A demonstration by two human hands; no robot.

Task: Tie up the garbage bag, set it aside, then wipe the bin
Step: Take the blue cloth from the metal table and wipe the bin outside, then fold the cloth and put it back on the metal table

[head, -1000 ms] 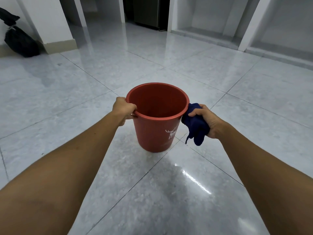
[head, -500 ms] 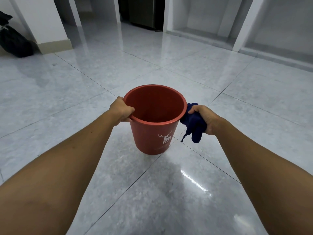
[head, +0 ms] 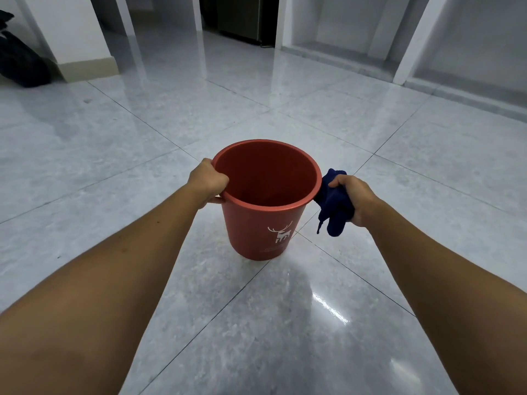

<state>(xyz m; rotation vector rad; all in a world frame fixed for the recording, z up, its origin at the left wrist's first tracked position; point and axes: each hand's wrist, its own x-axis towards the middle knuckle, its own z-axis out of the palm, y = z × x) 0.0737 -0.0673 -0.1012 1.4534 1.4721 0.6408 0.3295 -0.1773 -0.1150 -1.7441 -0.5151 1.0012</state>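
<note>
Red bin [head: 263, 223] is sitting upright on the grey tiled floor [head: 285, 323], roughly centre of view, right over a crossing of tile grout lines. Inside is showing empty, no liner visible. White deer logo [head: 281, 233] is facing the camera on the near wall, small text under it too blurred to read.

Left hand [head: 208, 185] is gripping the bin's rim on the left side, fingers curled closed over the lip, thumb side wrapping under the outer edge. Forearm is stretching in from lower left.

Right hand [head: 352, 199] is clenching a dark blue cloth [head: 333, 208], fist closed around the bunched fabric. Cloth is pressing against the outside of the bin just under the rim on the right side; a loose end and a thin thread-like strand are hanging down below the hand, clear of the floor. Right forearm is coming in from lower right.

Black garbage bag [head: 20, 64] is lying at the far left edge, well apart from the bin, resting on the floor beside a white pillar [head: 77, 38] with a beige base. Top of the bag is cut off by the frame edge, so cannot tell whether it is knotted.

Floor is glossy, reflecting light in a bright streak near the right forearm. White wall sections and a dark doorway [head: 236, 18] are standing at the far end.
</note>
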